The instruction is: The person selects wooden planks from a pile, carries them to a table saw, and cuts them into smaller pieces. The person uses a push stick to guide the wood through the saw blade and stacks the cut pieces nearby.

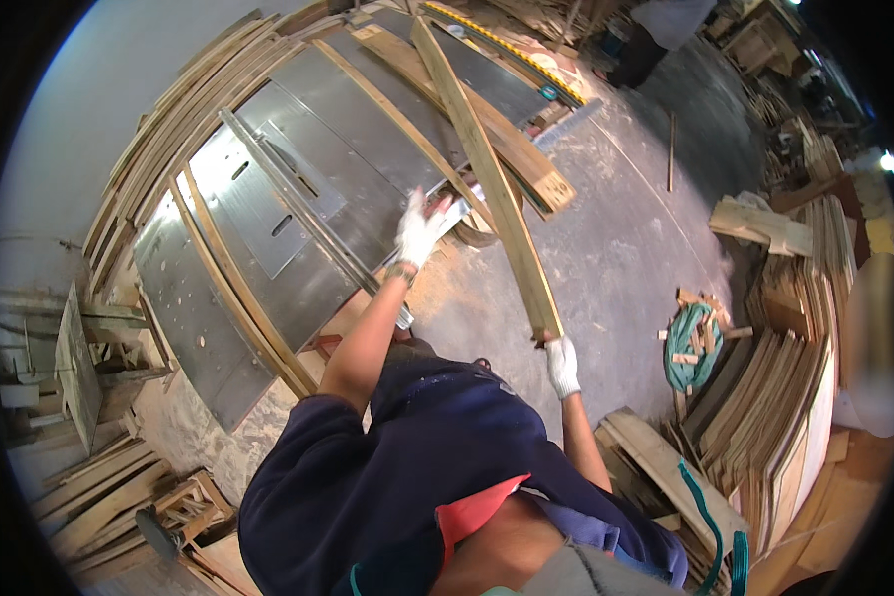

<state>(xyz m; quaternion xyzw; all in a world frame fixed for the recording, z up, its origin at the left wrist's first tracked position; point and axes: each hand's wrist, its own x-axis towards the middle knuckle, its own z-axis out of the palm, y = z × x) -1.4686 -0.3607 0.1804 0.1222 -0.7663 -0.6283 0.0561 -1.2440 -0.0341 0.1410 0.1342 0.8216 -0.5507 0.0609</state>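
In a white glove, my right hand (563, 367) is closed on the near end of a long wooden board (495, 189). The board slants away from me, its far part over the metal-topped saw table (343, 109). My left hand (421, 230), also gloved, reaches over the table's near edge. Its fingers are spread and hold nothing that I can see. Just beyond the left fingers lies a thin wooden strip (399, 117). Below the left wrist, a long metal rail (303, 204) crosses the table.
Several boards (159, 129) line the table's far left side. Wider planks (526, 164) jut past its right edge. Stacked thin panels (765, 397) and a green bundle of wood scraps (693, 346) stand at right. Another person (656, 40) is at the back right. Wood pieces (99, 497) lie lower left.
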